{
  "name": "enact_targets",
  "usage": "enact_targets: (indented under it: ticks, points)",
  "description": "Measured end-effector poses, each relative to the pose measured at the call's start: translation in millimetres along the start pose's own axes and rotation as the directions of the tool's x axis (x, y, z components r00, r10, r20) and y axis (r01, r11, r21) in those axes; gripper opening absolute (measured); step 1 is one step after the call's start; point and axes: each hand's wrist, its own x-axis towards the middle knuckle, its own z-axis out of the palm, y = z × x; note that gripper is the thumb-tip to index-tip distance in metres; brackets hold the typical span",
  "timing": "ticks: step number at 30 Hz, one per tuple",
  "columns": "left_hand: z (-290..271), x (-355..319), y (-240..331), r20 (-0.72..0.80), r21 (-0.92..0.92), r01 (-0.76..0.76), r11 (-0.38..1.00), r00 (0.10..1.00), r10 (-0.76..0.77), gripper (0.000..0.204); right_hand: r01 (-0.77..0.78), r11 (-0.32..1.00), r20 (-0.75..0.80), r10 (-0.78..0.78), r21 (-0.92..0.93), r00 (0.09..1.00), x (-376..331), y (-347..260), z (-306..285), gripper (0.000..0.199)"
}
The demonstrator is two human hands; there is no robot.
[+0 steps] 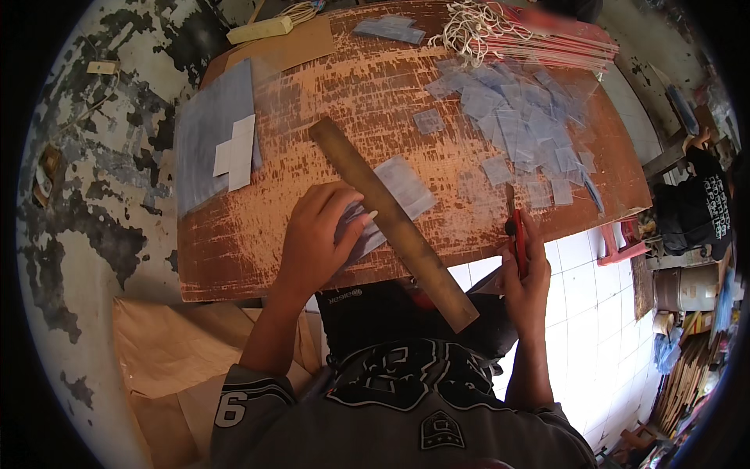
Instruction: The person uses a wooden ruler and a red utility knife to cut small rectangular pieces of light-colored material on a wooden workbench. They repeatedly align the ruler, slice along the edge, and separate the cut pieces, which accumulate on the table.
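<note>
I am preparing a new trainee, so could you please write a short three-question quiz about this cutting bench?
1. True or false: the right hand grips a red-handled cutter.
2. The left hand presses down on: A) the coil of white cord; B) the stack of clear plastic sheets beside the long ruler; C) the grey board.
3. Where does the ruler's near end lie?

Key: 1 true. 2 B. 3 It juts past the edge of the wooden table, over the person's lap.
</note>
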Motion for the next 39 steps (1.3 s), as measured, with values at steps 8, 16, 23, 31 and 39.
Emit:
enact_targets:
  ticks: [8, 16, 23, 31, 39]
  points:
    - [17.4, -5.5, 2.1, 0.044, -0.070, 0.101, 0.992, 0.994, -0.098, 0.036, 0.020, 1.000, 0.062, -0.019, -0.010, 0.998, 5.9, -2.6, -6.8, 0.065]
    - [24.8, -4.3, 8.5, 0.064, -0.130, 0.091, 0.987, 0.994, -0.084, 0.035, 0.204, 0.972, -0.124, -0.218, -0.113, 0.968, 61.6, 4.7, -6.9, 0.060]
    - [22.9, -13.8, 10.8, 0.036, -0.168, 0.143, 0.975, 0.990, -0.139, 0.037, 0.445, 0.884, -0.282, -0.394, 0.147, 0.875, 100.6, -16.5, 9.5, 0.032]
    - [20.1, -23.4, 6.6, -0.020, -0.178, 0.119, 0.977, 0.992, -0.125, 0.034, 0.297, 0.934, -0.095, -0.284, 0.196, 0.954, 95.5, -7.0, 19.2, 0.021]
    - [14.5, -22.2, 9.2, -0.009, -0.223, 0.064, 0.973, 0.998, -0.068, 0.032, 0.086, 0.996, 0.126, -0.081, -0.031, 0.989, 123.8, -30.6, 9.8, 0.030]
